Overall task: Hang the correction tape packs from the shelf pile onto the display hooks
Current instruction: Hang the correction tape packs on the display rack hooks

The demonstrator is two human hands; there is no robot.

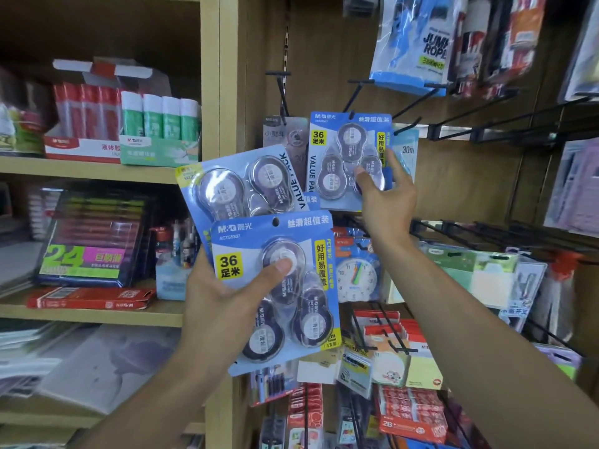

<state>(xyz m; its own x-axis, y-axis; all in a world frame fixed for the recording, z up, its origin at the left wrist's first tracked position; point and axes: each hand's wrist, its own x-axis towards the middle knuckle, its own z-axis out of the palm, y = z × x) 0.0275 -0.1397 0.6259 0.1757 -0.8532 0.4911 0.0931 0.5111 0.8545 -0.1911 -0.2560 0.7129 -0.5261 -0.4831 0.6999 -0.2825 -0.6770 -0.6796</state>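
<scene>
While the right hand reaches up to the display, the left holds the stock lower down:
right hand (385,196): thumb pressed on the blister front of the hung pack (348,160), fingers spread round its right edge, so it pinches that pack
hung pack: upright, its top hole at the black display hook (351,102); whether it sits fully on the hook cannot be told
left hand (227,293): thumb curled over the front of the front pack (278,286), fingers hidden behind, gripping a fanned stack
tilted pack (240,186): behind the front pack, leaning left, in the same grip
pack count: three correction tape packs plainly seen, one at the hook and two in the left hand; a blue edge between those two may be another, cannot tell
tapes per pack: three each
bare hooks (486,121): several black prongs jut out to the right of the hung pack, with open panel behind
neighbours: a grey card (285,134) just left of the hung pack, a pale blue pack (405,150) behind its right edge
wooden upright (220,72): close to the left of the tilted pack
</scene>
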